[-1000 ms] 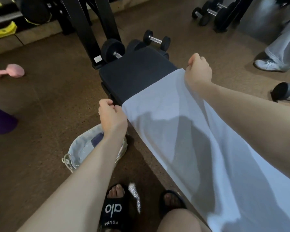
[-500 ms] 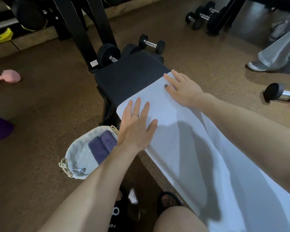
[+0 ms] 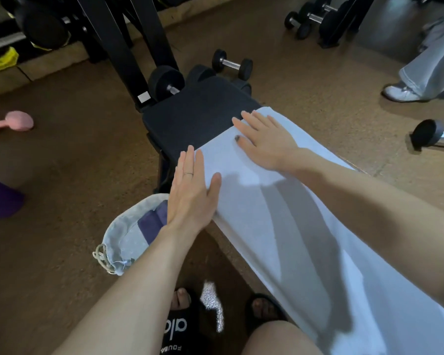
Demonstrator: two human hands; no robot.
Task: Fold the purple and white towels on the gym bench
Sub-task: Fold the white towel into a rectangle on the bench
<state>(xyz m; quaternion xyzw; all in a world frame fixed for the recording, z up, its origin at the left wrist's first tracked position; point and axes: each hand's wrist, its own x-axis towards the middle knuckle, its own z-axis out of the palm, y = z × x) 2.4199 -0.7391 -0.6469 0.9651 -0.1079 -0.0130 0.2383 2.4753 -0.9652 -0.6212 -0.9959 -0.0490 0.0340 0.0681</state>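
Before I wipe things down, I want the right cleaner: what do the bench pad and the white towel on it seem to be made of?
Bench pad: looks like black padded vinyl or faux leather, matte with a faint grain; hard to confirm in this light.
White towel: soft woven cloth, likely cotton terry; it drapes over the pad's edge and shows a fine nubby texture near the right hand.

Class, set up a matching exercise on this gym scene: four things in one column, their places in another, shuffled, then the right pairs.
1 white towel
2 pale drawstring bag
3 pink dumbbell
4 left hand

A floor, far left
B spread along the black padded bench
C flat on the towel's near corner
D floor beside the bench

Pairs: 1-B, 2-D, 3-A, 4-C
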